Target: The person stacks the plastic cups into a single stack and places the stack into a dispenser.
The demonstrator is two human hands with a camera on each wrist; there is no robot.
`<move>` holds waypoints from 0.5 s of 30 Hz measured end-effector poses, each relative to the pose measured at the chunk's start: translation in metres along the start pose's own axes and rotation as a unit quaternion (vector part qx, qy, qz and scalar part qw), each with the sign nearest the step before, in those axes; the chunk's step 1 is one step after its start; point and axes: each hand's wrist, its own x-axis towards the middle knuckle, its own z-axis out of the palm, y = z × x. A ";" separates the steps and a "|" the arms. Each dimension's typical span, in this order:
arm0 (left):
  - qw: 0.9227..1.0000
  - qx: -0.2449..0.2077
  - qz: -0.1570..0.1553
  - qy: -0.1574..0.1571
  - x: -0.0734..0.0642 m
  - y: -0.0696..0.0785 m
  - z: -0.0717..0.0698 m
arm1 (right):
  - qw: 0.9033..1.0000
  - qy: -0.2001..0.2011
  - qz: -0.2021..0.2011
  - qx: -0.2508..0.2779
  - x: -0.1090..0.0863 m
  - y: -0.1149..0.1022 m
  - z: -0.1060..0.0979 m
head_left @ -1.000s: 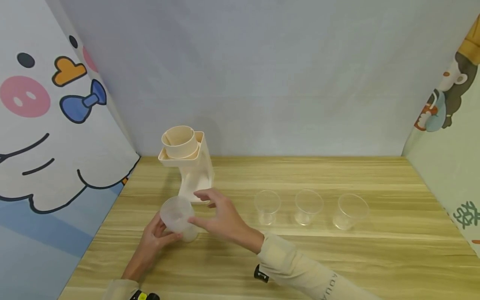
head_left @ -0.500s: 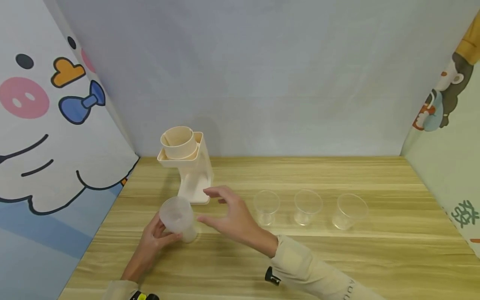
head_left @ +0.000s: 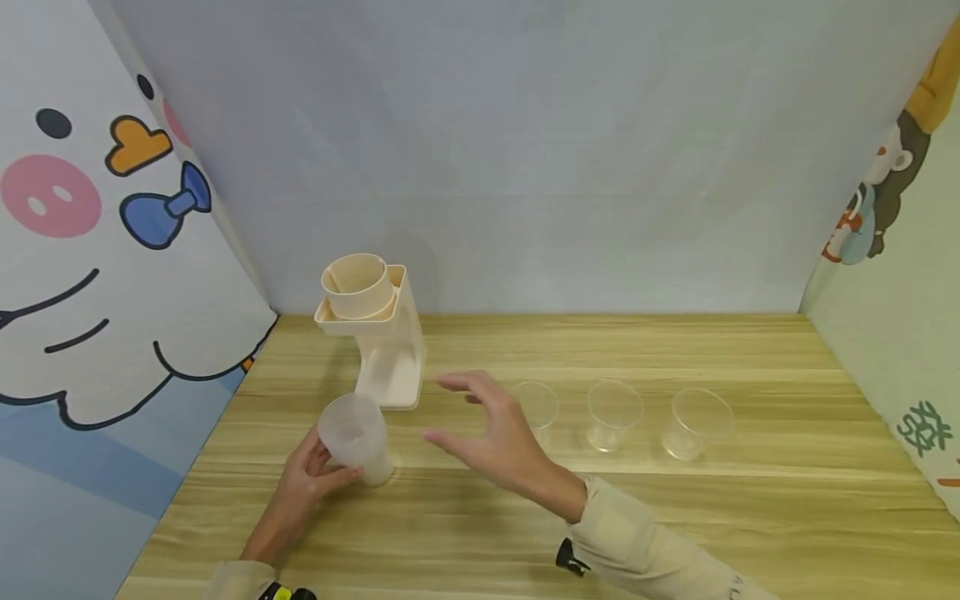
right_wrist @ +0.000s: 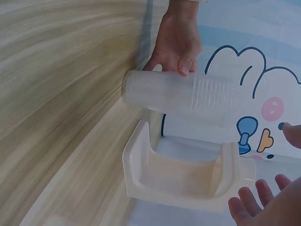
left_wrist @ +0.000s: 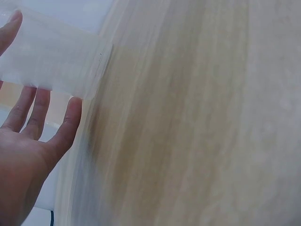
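Note:
My left hand [head_left: 300, 483] grips a stack of clear plastic cups [head_left: 354, 433], which stands upright on the table at the front left. Ridged rims of nested cups show on this stack [right_wrist: 178, 92] in the right wrist view. In the left wrist view, thumb and fingers lie on opposite sides of the cup wall [left_wrist: 51, 56]. My right hand [head_left: 498, 429] hovers over the table with thumb and fingers spread, holding nothing. It partly covers the leftmost of three single clear cups [head_left: 545, 400]; the middle cup [head_left: 615, 408] and right cup [head_left: 701, 417] stand in a row.
A cream cup dispenser stand [head_left: 390, 367] with a round tube on top [head_left: 358, 287] is behind the stack. A grey cloth backdrop [head_left: 540, 167] rises at the table's [head_left: 675, 533] rear edge. Printed cloths hang at both sides.
My right hand has moved away from the cup stack to the right, towards the row of single cups. My left hand and the stack have stayed in place.

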 end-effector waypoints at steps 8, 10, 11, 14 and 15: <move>1.000 0.000 -0.009 0.006 0.001 -0.001 0.000 | 1.000 0.019 0.003 -0.003 -0.007 0.004 -0.014; 1.000 -0.001 -0.013 0.008 0.002 -0.001 0.000 | 1.000 0.025 -0.001 -0.007 -0.009 0.005 -0.017; 1.000 -0.002 -0.013 0.009 0.002 -0.001 0.001 | 1.000 0.028 -0.005 -0.010 -0.009 0.006 -0.019; 1.000 -0.004 -0.014 0.010 0.002 -0.001 0.000 | 0.999 0.037 -0.012 -0.015 -0.011 0.009 -0.023; 1.000 -0.006 -0.014 0.010 0.002 -0.002 0.000 | 0.999 0.039 -0.013 -0.017 -0.011 0.010 -0.024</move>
